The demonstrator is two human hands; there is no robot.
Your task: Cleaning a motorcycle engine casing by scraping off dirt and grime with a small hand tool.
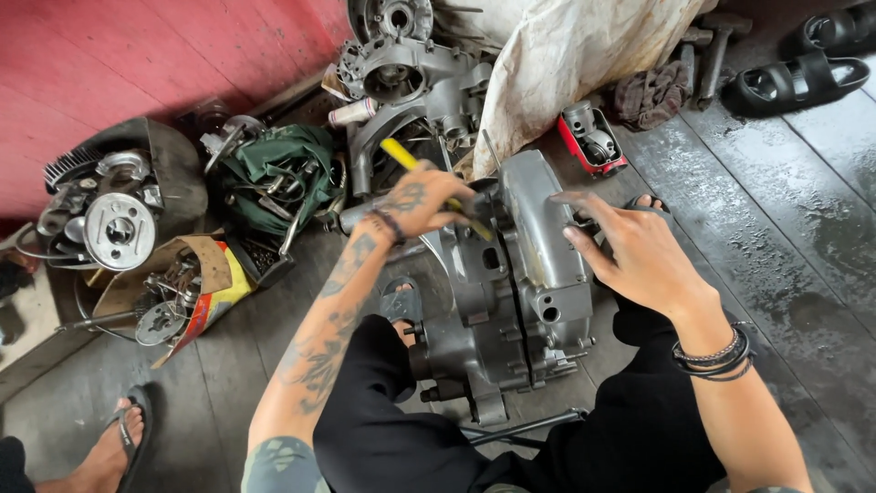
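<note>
A grey metal engine case (525,274) stands on edge on the dark wooden floor between my knees. My left hand (422,201) grips a yellow-handled tool (401,155), its working end against the top of the case near the seam. My right hand (634,251) rests flat on the right side of the case, fingers spread and pressing on it. Both forearms reach in from the bottom of the view.
Another engine case (411,78) lies at the back by the red wall. A green cloth with tools (287,173), a tyre holding parts (119,215), a red part (593,137), hammers (707,46), black sandals (798,78) and another person's foot (114,447) surround me.
</note>
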